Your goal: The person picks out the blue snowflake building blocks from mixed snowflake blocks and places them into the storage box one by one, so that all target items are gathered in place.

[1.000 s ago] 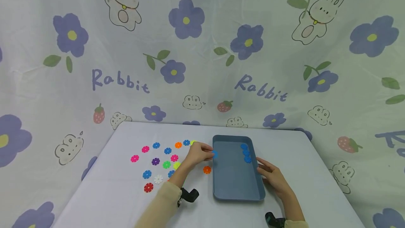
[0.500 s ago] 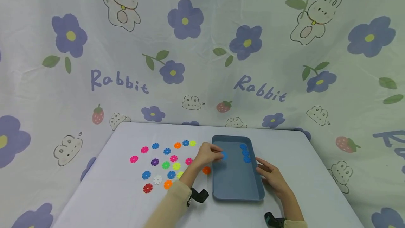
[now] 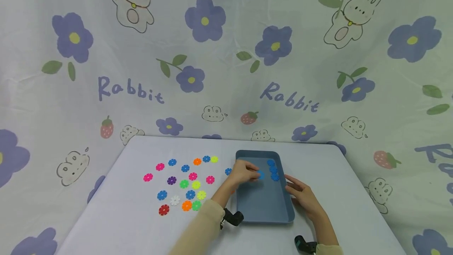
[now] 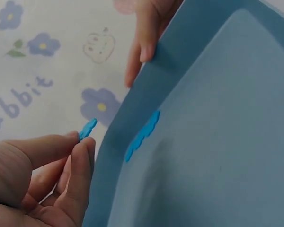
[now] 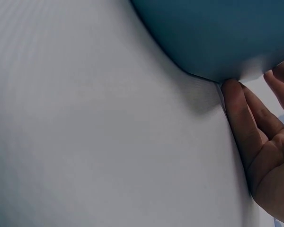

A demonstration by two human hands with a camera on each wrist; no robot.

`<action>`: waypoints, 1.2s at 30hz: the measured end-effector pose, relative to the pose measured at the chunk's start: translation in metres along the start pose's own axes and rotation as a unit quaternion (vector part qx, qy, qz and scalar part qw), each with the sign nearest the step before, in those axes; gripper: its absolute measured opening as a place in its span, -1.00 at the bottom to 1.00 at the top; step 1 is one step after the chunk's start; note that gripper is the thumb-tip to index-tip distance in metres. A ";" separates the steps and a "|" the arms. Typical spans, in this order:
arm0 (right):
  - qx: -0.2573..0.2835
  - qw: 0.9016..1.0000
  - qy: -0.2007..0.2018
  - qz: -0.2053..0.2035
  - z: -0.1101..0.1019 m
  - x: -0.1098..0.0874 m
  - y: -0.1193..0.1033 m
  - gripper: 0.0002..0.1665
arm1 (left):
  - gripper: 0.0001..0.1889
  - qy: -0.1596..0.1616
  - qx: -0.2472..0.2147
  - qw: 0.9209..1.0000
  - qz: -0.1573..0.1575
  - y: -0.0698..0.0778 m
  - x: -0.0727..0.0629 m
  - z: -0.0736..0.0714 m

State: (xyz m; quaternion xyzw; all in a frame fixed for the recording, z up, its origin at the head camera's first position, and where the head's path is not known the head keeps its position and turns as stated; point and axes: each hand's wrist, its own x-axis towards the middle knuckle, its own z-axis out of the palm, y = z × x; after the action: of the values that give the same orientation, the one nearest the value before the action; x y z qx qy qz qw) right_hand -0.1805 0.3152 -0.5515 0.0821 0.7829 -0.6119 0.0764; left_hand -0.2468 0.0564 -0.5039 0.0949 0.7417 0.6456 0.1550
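left hand (image 3: 244, 171) pinches a thin, scalloped blue disc (image 4: 88, 129); right hand (image 3: 306, 199) loosely touches tray (image 3: 264, 207).

The tray (image 3: 265, 207) looks smooth plastic, matt inside; the discs (image 3: 184, 184), plastic; bench (image 3: 124, 219), smooth, matt; curtain (image 3: 230, 62), creased cloth; sleeve (image 3: 198, 229), cloth.

At the left wrist view's lower left, your left hand (image 4: 42, 182) gets cut off and hides part of the blue disc (image 4: 89, 127). In the right wrist view, the top cuts the tray (image 5: 217, 38), the right edge your right hand (image 5: 274, 153).
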 end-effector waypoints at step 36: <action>0.023 1.000 -0.017 -0.004 -0.003 0.000 -0.006 -0.34 | -0.85 -0.041 -0.007 0.998 -0.037 -0.015 0.032 0.063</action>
State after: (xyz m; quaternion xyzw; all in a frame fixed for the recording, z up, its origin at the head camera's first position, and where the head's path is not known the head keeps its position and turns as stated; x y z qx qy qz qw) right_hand -0.1819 0.3168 -0.5450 0.0709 0.7676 -0.6312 0.0854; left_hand -0.2533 0.1231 -0.5299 0.0929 0.7335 0.6400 0.2094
